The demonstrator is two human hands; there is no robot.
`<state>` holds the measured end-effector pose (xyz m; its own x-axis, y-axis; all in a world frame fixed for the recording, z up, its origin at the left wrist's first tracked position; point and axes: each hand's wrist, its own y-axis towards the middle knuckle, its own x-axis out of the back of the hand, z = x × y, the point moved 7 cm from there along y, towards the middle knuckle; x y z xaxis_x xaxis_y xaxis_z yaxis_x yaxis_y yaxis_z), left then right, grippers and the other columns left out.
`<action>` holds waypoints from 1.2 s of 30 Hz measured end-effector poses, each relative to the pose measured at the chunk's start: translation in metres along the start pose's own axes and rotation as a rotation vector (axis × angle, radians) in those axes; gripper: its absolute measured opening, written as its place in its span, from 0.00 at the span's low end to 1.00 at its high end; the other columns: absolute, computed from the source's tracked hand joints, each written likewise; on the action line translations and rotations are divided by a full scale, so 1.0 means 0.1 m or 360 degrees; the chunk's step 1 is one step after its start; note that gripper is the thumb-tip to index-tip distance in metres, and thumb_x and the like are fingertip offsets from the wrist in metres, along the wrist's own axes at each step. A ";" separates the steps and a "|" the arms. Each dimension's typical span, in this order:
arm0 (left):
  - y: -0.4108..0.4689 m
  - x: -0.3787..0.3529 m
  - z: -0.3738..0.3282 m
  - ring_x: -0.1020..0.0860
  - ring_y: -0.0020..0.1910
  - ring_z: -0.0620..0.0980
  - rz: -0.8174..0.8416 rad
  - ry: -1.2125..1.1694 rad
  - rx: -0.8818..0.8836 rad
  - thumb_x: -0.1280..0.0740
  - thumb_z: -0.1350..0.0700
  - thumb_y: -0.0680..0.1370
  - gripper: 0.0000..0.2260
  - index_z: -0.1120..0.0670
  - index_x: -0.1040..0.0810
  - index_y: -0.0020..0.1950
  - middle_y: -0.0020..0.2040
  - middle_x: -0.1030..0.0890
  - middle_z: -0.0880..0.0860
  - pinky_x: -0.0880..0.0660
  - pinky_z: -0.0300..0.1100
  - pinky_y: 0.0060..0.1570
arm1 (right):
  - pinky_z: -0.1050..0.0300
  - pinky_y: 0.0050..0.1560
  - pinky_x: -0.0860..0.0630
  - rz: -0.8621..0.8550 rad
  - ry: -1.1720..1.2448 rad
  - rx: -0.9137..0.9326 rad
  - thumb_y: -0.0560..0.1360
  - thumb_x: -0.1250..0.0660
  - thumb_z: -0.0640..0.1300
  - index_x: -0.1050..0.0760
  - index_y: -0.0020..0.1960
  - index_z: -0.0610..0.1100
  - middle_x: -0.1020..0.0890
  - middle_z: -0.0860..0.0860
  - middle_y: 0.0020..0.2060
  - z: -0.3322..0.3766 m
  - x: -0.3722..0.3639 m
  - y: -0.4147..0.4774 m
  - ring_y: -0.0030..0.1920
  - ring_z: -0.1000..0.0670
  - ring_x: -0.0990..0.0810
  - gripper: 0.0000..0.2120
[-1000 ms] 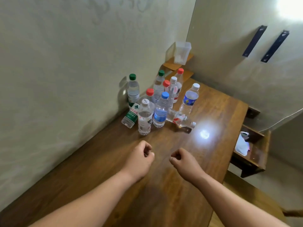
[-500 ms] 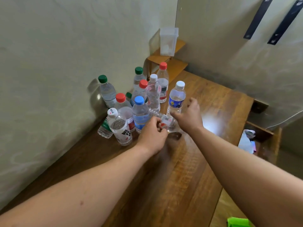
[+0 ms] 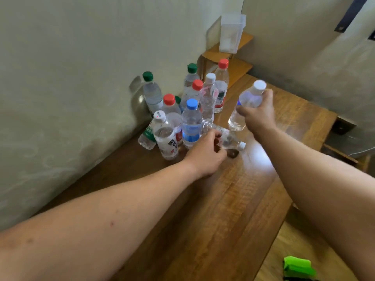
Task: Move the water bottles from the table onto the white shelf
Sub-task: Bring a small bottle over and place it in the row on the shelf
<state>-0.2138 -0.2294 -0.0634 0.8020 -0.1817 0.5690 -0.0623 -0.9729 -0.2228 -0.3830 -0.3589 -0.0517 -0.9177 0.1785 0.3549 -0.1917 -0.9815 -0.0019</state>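
Several clear water bottles with green, red, blue and white caps stand clustered against the wall on the wooden table (image 3: 233, 199). My right hand (image 3: 258, 116) grips a white-capped bottle with a blue label (image 3: 248, 100), tilted and lifted just off the table. My left hand (image 3: 207, 156) closes around a white-capped bottle lying on its side (image 3: 231, 139). A blue-capped bottle (image 3: 190, 122) and a white-capped bottle with black print (image 3: 165, 136) stand just left of that hand. No white shelf is in view.
A small wooden corner shelf (image 3: 235, 61) at the table's far end carries a clear plastic box (image 3: 231, 33). A wall runs along the table's left side. A green object (image 3: 298, 266) lies on the floor at lower right. Low wooden furniture (image 3: 343, 151) stands beyond the table's right edge.
My right hand has taken hold of the blue-labelled bottle and raised it, tilting it. My left hand has slid right onto the lying bottle. The view has moved closer.
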 end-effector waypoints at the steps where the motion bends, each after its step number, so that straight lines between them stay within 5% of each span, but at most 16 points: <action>1: -0.07 0.00 -0.02 0.22 0.63 0.47 0.0008 0.0006 -0.0020 0.30 0.54 0.82 0.25 0.52 0.32 0.78 0.67 0.22 0.49 0.26 0.43 0.65 | 0.45 0.65 0.22 -0.0009 -0.0014 0.0066 0.75 0.22 0.41 0.32 0.71 0.49 0.22 0.48 0.65 0.11 0.09 -0.10 0.64 0.47 0.21 0.30; 5: -0.44 0.09 -0.07 0.22 0.66 0.51 -0.0024 -0.0053 -0.0096 0.28 0.51 0.79 0.29 0.50 0.33 0.79 0.69 0.22 0.51 0.25 0.50 0.69 | 0.55 0.58 0.22 0.0021 -0.0084 0.0301 0.74 0.23 0.41 0.32 0.70 0.49 0.24 0.56 0.56 0.61 0.45 -0.80 0.53 0.57 0.23 0.29; 11: -1.39 0.47 -0.01 0.23 0.68 0.50 -0.0141 -0.0022 -0.0358 0.24 0.49 0.75 0.37 0.47 0.36 0.80 0.72 0.23 0.51 0.25 0.52 0.70 | 0.55 0.53 0.22 0.0309 -0.0110 0.0352 0.74 0.20 0.41 0.30 0.69 0.54 0.18 0.55 0.56 0.96 0.26 -2.34 0.54 0.54 0.17 0.29; 16: -2.48 1.15 0.39 0.20 0.62 0.45 -0.0188 -0.0201 -0.0473 0.21 0.55 0.75 0.28 0.48 0.25 0.73 0.67 0.18 0.48 0.24 0.40 0.61 | 0.62 0.49 0.20 0.0472 -0.0047 0.0306 0.74 0.21 0.36 0.27 0.66 0.56 0.14 0.58 0.51 1.30 -0.50 -3.67 0.50 0.58 0.14 0.28; 21: -3.43 1.88 1.27 0.18 0.59 0.48 -0.0336 -0.0189 -0.0336 0.20 0.48 0.72 0.28 0.42 0.27 0.69 0.64 0.17 0.44 0.20 0.50 0.60 | 0.55 0.54 0.17 0.0676 -0.0104 0.0359 0.74 0.20 0.41 0.27 0.65 0.60 0.14 0.60 0.53 1.65 -1.36 -4.78 0.53 0.57 0.13 0.27; 24: -3.96 2.32 1.76 0.18 0.57 0.45 -0.0427 -0.0262 -0.0232 0.19 0.48 0.72 0.26 0.42 0.27 0.66 0.61 0.18 0.43 0.19 0.48 0.58 | 0.53 0.61 0.20 0.0904 -0.0139 0.0428 0.78 0.22 0.47 0.32 0.74 0.60 0.16 0.60 0.61 1.82 -1.84 -5.31 0.63 0.56 0.16 0.30; 29: -4.77 3.09 2.51 0.17 0.58 0.45 -0.0619 -0.0337 -0.0006 0.18 0.47 0.72 0.26 0.45 0.26 0.65 0.60 0.15 0.44 0.19 0.50 0.62 | 0.44 0.71 0.23 0.1281 -0.0466 0.0420 0.81 0.32 0.37 0.31 0.74 0.62 0.17 0.62 0.63 1.83 -2.71 -5.95 0.67 0.59 0.20 0.28; 36: -5.84 4.00 3.24 0.17 0.55 0.46 -0.0866 -0.0324 0.0227 0.21 0.47 0.70 0.25 0.41 0.28 0.63 0.56 0.16 0.43 0.18 0.52 0.59 | 0.49 0.60 0.17 0.1583 -0.0669 0.0705 0.75 0.23 0.51 0.26 0.64 0.61 0.16 0.61 0.57 2.21 -4.00 -6.87 0.57 0.59 0.17 0.21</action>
<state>0.3362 0.3128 0.0380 0.7951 0.3820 0.4711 0.4583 -0.8872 -0.0539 0.1923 0.2288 0.0145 -0.3914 -0.6387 0.6625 0.7617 -0.6288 -0.1563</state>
